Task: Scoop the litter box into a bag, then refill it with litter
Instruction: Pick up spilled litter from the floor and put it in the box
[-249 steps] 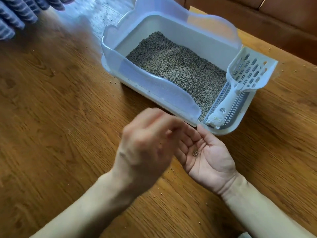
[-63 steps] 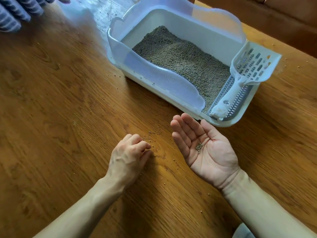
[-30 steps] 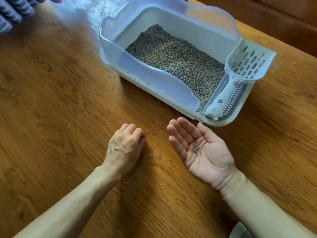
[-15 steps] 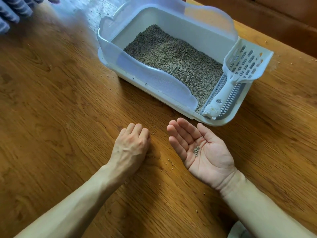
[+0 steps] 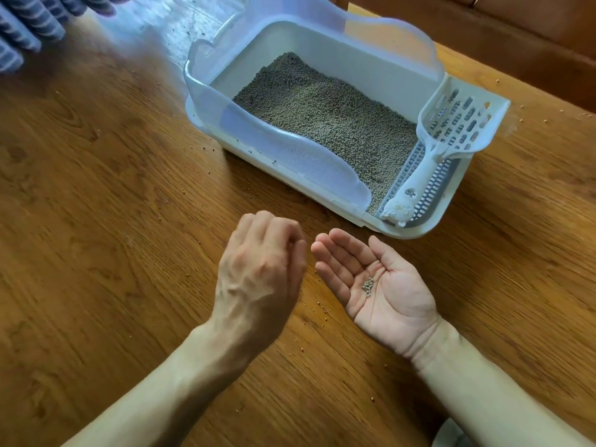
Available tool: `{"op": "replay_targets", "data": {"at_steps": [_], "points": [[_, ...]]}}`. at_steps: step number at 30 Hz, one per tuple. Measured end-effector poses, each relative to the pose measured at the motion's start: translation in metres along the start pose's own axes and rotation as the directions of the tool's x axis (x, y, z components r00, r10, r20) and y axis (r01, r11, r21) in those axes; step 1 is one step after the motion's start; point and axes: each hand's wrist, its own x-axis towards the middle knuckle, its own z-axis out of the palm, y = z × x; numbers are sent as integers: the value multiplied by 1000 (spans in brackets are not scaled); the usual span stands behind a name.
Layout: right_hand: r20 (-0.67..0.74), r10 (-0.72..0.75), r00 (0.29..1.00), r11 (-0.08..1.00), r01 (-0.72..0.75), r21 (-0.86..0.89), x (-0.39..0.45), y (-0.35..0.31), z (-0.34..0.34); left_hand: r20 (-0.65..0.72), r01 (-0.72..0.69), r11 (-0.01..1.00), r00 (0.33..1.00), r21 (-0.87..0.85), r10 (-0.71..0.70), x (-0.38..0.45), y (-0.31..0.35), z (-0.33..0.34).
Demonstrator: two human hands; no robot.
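At the far left corner, a striped cloth [image 5: 29, 24] hangs over the edge of the wooden table [image 5: 96, 188]. Nearer the middle, the left hand [image 5: 258, 272] is seen back-up above the table, its fingers curled inward with the tips drawn toward the thumb; whether they pinch any grains cannot be told, since the tips are hidden behind the hand and blurred. Loose grains [image 5: 321, 304] lie scattered on the wood between and below the two hands. Just beside the left hand, the right hand [image 5: 377, 285] lies palm-up, its fingers straight and pressed together, the thumb held out to the side, with a small cluster of pellets [image 5: 367, 286] resting in the hollow of the palm. Beyond the hands stands the litter box [image 5: 287, 150], white with a translucent raised rim, set at an angle on the table and filled with grey litter [image 5: 325, 114]. At the box's right end the white scoop [image 5: 458, 127] rests on a slotted grate [image 5: 429, 195], its handle pointing toward the right hand.
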Motion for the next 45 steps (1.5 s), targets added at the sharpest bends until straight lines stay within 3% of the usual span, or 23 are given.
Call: {"op": "replay_targets", "data": {"at_steps": [2,7,10,13,15,18,22,27,30,39,42,45], "points": [[-2,43,999,999,-43,9,-2,4,3,3,-114,992,993,-47,114,5,28,-8],[5,231,973,970,-231,70,-8,6,16,98,-304,949,950,81,296,6,46,-7],[17,111,994,994,-111,-2,-9,5,19,-41,-254,965,967,-61,252,9,41,-23],[48,14,999,1000,-14,-5,-7,1,13,-158,-86,990,985,-113,68,13,14,-36],[53,-18,998,1000,18,-3,-8,-4,9,-74,78,992,994,-97,-85,12,-16,-33],[63,-43,997,999,44,-6,-6,-10,3,214,261,965,942,15,-258,-4,-53,-16],[108,-27,994,1000,25,19,-5,-10,3,415,169,970,880,176,-229,-22,-70,12],[106,-17,994,1000,17,6,-3,-10,4,391,21,989,917,147,-78,-8,-70,36],[102,-6,995,1000,6,0,-4,-10,1,429,-73,981,903,179,-11,-2,-67,42],[67,-24,997,1000,23,10,-5,-14,-1,543,-70,967,836,243,-76,7,-60,46],[39,-28,999,999,30,-36,-6,-12,2,434,102,983,887,154,-160,11,-53,34],[20,-36,999,999,37,-40,-6,-10,5,157,192,979,971,-70,-179,17,-29,7]]}}
